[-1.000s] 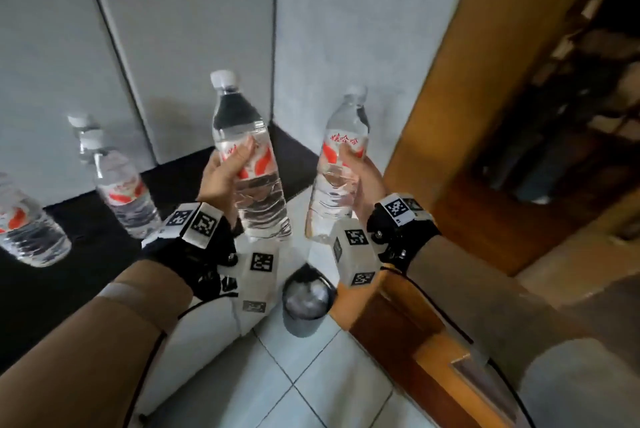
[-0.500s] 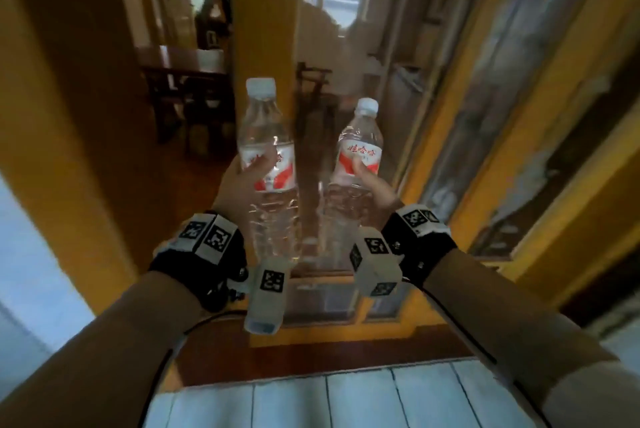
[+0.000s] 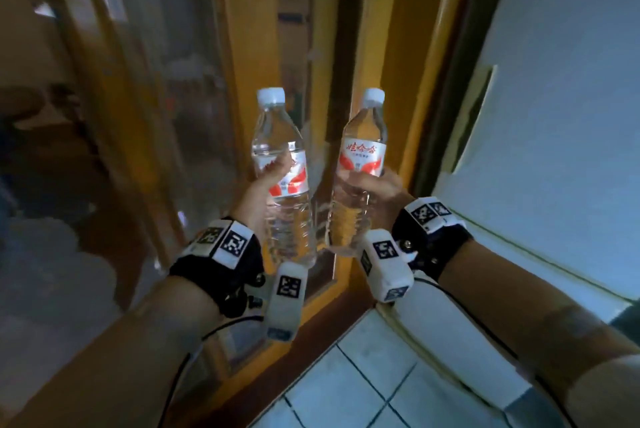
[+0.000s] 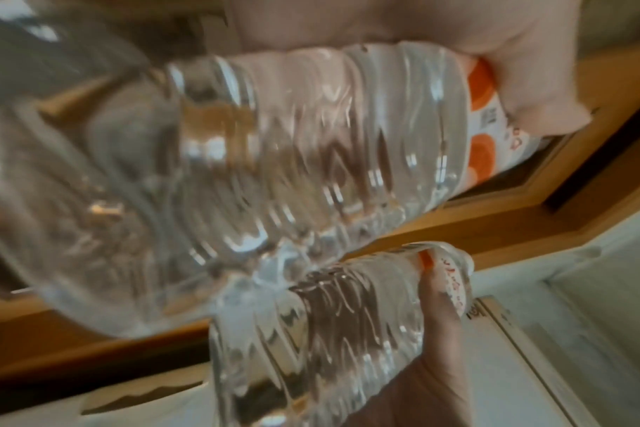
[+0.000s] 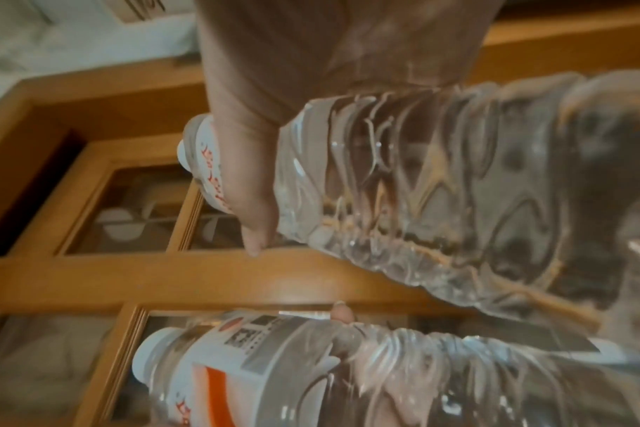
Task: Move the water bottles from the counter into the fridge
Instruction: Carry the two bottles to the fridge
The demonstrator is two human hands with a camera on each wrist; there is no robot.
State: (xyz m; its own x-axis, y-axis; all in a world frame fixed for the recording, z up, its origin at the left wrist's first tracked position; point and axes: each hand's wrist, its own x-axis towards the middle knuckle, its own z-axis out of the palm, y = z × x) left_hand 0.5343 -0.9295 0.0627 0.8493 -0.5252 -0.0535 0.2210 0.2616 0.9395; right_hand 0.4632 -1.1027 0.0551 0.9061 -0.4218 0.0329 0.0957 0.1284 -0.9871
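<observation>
Mid-air at chest height, both water bottles are carried upright, side by side, close but not touching in the head view. Left hand [image 3: 263,190] wraps around the left bottle [image 3: 282,178] at its red-and-white label, thumb across the front. Right hand [image 3: 375,187] grips the right bottle [image 3: 362,171] just below its label, fingers curled around the ribbed body. White caps on both. Behind them: a wooden glass-paned door [image 3: 194,116] with an orange-brown frame. White fridge [image 3: 571,116] stands to the right, its door closed. Tiled floor [image 3: 346,386] below.
</observation>
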